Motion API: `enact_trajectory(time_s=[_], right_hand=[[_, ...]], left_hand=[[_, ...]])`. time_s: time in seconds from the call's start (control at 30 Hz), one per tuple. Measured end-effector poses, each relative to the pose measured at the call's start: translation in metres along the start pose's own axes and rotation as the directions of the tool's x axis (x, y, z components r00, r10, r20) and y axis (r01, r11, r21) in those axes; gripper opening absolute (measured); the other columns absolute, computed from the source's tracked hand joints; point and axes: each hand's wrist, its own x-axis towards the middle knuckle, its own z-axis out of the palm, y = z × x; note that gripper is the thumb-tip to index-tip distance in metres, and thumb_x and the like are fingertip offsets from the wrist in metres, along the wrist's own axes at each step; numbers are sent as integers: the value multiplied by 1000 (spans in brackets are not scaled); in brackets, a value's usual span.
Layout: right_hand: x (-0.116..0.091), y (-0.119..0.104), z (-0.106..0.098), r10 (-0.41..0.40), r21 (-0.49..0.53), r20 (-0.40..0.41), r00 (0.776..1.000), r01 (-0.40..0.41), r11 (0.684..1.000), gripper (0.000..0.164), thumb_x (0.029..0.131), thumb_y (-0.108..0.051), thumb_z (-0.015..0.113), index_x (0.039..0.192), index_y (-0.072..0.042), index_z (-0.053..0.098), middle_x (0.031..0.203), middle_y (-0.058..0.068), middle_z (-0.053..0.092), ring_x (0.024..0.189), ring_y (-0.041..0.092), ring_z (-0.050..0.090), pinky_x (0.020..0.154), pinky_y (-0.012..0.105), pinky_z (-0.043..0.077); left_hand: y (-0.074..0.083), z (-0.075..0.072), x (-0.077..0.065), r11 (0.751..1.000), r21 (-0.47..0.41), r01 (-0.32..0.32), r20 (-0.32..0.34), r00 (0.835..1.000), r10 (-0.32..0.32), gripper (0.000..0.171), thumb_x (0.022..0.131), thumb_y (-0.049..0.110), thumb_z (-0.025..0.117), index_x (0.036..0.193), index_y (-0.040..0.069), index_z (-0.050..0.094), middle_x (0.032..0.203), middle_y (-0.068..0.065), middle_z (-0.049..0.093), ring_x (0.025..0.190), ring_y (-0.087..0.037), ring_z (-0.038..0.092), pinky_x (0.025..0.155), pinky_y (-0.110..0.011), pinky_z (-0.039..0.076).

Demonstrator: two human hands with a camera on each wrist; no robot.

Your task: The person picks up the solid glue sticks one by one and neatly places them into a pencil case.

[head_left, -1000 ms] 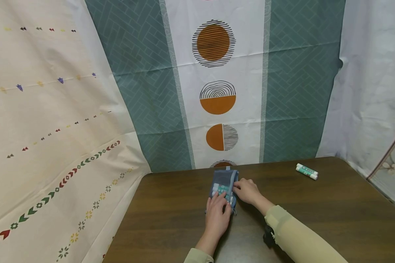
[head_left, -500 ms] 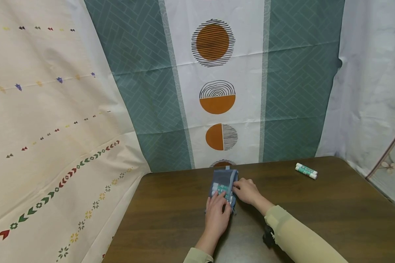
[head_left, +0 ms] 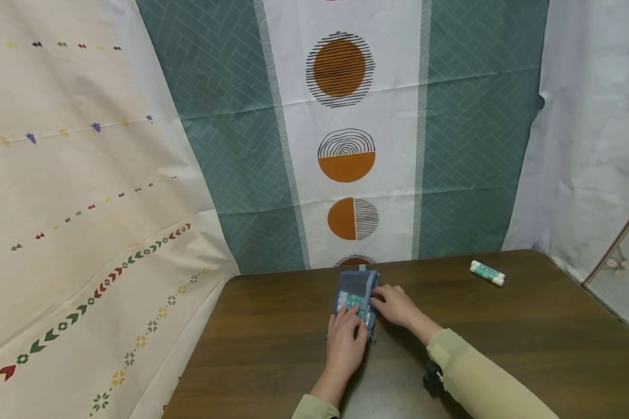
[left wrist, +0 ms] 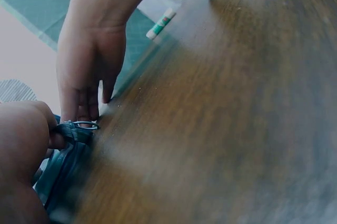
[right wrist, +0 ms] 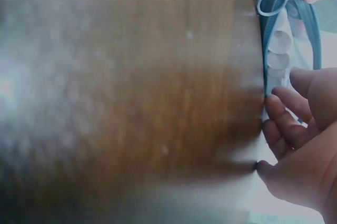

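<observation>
A blue mesh zip pouch [head_left: 355,285] lies near the table's back edge, with white-and-green glue sticks [head_left: 350,300] showing through its mesh. My left hand [head_left: 346,343] lies over the near part of the pouch and grips its edge beside the zip's ring pull [right wrist: 273,1]. At the pouch's right side my right hand [head_left: 395,305] holds the rim of the zip opening, thumb and fingers around it. The zip stands open in the right wrist view, and round white glue stick ends [right wrist: 279,50] show within.
Two more glue sticks [head_left: 487,273] lie side by side at the back right of the dark wooden table [head_left: 503,337]. Patterned cloth [head_left: 346,116] hangs behind the table. A black device [head_left: 433,378] is on the right wrist.
The right forearm has shifted slightly to the right. Both hands otherwise keep their places on the pouch.
</observation>
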Motion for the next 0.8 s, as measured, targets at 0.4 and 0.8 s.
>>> enact_trajectory(time_s=[0.4, 0.8], right_hand=[[-12, 9, -16, -69, 107, 79, 994, 61, 992, 41, 112, -24, 65, 142, 3, 68, 142, 23, 70, 134, 45, 64, 113, 65, 49], [-29, 15, -26, -97, 167, 133, 986, 74, 983, 42, 112, -26, 66, 146, 0, 67, 142, 19, 71, 136, 44, 64, 111, 65, 51]], left_hand=[[-1, 0, 0, 1000, 10, -2, 7, 1000, 2, 21, 102, 11, 68, 82, 17, 67, 149, -8, 70, 152, -38, 52, 125, -72, 29], [-1, -1, -1, 1000, 1, 2, 8, 1000, -2, 21, 103, 13, 68, 83, 18, 68, 150, -7, 70, 152, -37, 51, 126, -71, 29]])
